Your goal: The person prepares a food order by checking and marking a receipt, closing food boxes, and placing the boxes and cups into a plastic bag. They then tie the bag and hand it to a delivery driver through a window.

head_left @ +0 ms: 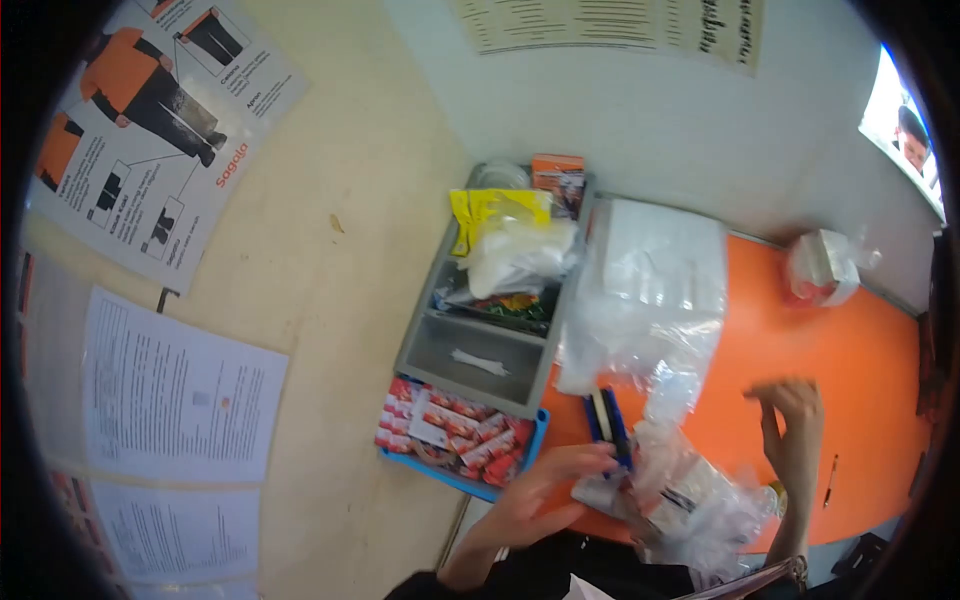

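Observation:
My left hand point(540, 500) reaches over the near edge of the orange table point(860, 370), its fingers touching a dark blue stapler-like tool point(608, 422) and a crumpled clear plastic bag point(690, 495) lying beside it. Whether the fingers actually grip the tool is hard to tell. My right hand point(790, 425) hovers over the orange surface to the right of the bag with fingers spread, holding nothing.
A grey compartment tray point(480, 350) holds yellow and white bags. A blue tray point(455, 435) of red packets sits nearer me. A stack of clear plastic bags point(655, 290) and a wrapped packet point(822, 268) lie on the table. A pen point(830, 482) lies at the right. Posters cover the wall.

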The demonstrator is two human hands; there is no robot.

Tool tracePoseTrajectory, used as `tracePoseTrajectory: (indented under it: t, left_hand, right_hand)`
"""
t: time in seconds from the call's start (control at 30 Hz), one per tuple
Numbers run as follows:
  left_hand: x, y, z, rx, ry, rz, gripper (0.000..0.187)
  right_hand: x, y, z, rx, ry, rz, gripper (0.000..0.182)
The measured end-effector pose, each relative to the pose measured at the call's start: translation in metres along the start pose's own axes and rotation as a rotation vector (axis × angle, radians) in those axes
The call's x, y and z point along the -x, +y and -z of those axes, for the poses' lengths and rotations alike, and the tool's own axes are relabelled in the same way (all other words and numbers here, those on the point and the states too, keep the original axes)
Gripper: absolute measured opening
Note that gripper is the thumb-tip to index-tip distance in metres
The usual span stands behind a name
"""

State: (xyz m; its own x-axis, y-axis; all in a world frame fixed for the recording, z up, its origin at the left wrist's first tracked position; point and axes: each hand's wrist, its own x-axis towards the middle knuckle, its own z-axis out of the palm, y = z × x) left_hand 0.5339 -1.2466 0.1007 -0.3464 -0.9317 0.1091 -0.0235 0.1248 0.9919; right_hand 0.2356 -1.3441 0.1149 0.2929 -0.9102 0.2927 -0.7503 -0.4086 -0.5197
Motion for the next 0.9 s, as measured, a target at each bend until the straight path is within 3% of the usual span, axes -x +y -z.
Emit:
tracePoseTrajectory:
  t: [0.03,0.1,0.13,0.23,0.33,0.43,0.53,0.6,0.63,0.73,0.83,0.9]
  left_hand:
    - [0.016,0.034,0.008,0.264,0.255,0.079,0.049]
    - [0.028,0.065,0.038,0.303,0.492,-0.029,0.048]
    - [0.033,0.069,0.051,0.291,0.577,-0.077,0.047]
    - [0.029,0.059,0.095,0.215,0.721,-0.112,0.044]
    - [0.014,0.04,0.135,0.09,0.761,-0.102,0.042]
    - [-0.023,-0.007,0.179,-0.118,0.709,-0.04,0.04]
    - [-0.07,-0.124,0.236,-0.491,0.606,0.073,0.041]
    - [-0.086,-0.174,0.264,-0.674,0.548,0.12,0.046]
    - [-0.092,-0.184,0.272,-0.764,0.517,0.143,0.048]
    - [-0.104,-0.183,0.284,-0.739,0.497,0.107,0.071]
    - [-0.117,-0.157,0.271,-0.998,0.426,-0.01,0.078]
    - [-0.124,-0.177,0.272,-0.919,0.364,0.017,0.081]
  right_hand:
    - [-0.046,-0.032,-0.011,-0.068,0.027,0.167,0.024]
    - [-0.109,-0.062,-0.111,-0.386,-0.228,0.364,0.025]
    - [-0.136,-0.081,-0.165,-0.362,-0.259,0.419,0.024]
    - [-0.199,-0.088,-0.314,0.195,-0.305,0.465,0.02]
    - [-0.227,-0.098,-0.362,0.25,-0.42,0.455,0.018]
    - [-0.25,-0.113,-0.328,0.066,-0.48,0.25,0.018]
    - [-0.268,-0.105,-0.324,-0.368,-0.719,0.149,0.02]
    - [-0.27,-0.088,-0.333,-0.552,-0.737,0.266,0.022]
    - [-0.27,-0.082,-0.336,-0.644,-0.745,0.323,0.023]
    - [-0.266,-0.087,-0.32,-0.637,-0.766,-0.163,0.029]
    - [-0.263,-0.104,-0.308,-0.353,-0.727,-0.148,0.028]
    - [-0.253,-0.091,-0.31,-0.868,-0.793,-0.264,0.024]
